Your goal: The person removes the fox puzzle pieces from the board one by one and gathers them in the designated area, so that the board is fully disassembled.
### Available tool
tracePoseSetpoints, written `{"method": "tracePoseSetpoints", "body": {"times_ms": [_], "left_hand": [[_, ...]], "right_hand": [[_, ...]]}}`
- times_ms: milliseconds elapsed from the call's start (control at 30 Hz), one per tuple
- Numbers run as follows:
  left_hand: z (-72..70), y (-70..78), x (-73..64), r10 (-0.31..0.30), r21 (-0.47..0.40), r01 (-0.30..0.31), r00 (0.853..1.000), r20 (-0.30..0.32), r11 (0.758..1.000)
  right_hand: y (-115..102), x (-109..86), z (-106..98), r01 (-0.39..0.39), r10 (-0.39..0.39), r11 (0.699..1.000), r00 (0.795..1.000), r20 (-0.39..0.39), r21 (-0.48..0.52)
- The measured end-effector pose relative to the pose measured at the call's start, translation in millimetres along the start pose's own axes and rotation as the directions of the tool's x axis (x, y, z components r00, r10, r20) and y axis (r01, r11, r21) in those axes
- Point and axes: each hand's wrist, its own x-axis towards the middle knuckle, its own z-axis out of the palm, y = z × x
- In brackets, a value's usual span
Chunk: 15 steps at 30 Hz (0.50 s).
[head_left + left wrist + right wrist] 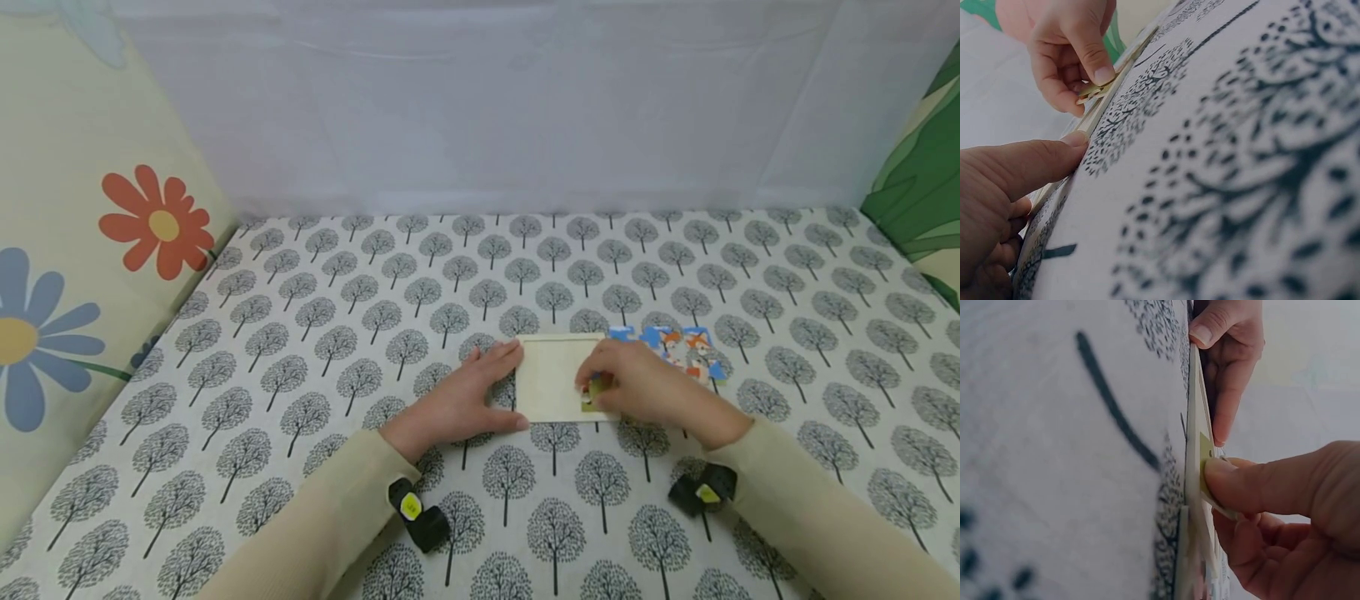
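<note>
A shallow pale wooden puzzle tray with a raised rim lies on the cloth. My left hand rests at its left side, fingertips on the far corner and thumb on the near corner, fingers fairly straight. Between thumb and fingers, my right hand pinches a green puzzle piece over the tray's right part. In the right wrist view the piece stands tilted at the tray's edge; its printed side is mostly hidden. Other puzzle pieces, printed with orange animals on blue and white, lie right of the tray, partly behind my right hand.
A white cloth printed with grey trees covers the table. A pale curtain hangs behind it. Flower-patterned panels stand on the left and leaf-patterned ones on the right. Black cameras are strapped to both wrists.
</note>
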Motion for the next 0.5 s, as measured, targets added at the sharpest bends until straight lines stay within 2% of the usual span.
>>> {"method": "tracePoseSetpoints", "body": {"times_ms": [133, 500], "left_hand": [[0.9, -0.7, 0.5, -0.01, -0.002, 0.01, 1.0, 0.002, 1.0], [1.1, -0.5, 0.9, -0.013, -0.002, 0.013, 1.0, 0.002, 1.0]], "right_hand": [[4.3, -0.2, 0.8, -0.005, 0.005, 0.999, 1.0, 0.003, 0.041], [4.5, -1.2, 3.2, -0.082, 0.086, 0.989, 0.996, -0.027, 0.126]]}}
